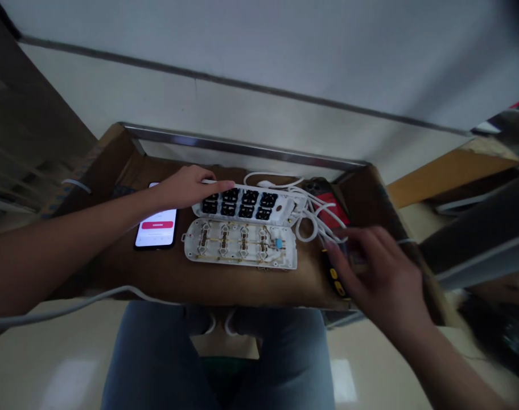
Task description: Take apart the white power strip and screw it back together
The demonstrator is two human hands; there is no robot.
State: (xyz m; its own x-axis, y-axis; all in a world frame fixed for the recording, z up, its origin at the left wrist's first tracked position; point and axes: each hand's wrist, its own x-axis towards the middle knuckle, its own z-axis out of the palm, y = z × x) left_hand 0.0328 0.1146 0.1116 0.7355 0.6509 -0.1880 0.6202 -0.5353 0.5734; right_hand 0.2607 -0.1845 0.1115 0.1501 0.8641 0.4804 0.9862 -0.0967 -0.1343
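Note:
An opened power strip lies in two white halves. My left hand (191, 187) grips the upper edge of the half with black socket blocks (287, 206), holding it tilted up. Flat in front of it rests the other half (280, 257), with brass strips and a small blue part inside. At the right, the thumb and fingers of my right hand (381, 276) are pinched at a loop of the white power cord (311, 219). The exact grip there is partly hidden. Just below those fingertips lies a yellow-and-black tool (334, 276).
Everything sits in a shallow cardboard box (238, 287) above my knees. A lit phone (157, 230) lies under my left forearm. Behind the cord is a red and dark object (334, 209). A white wall panel (251, 108) stands behind, and another white cable (114, 291) crosses at left.

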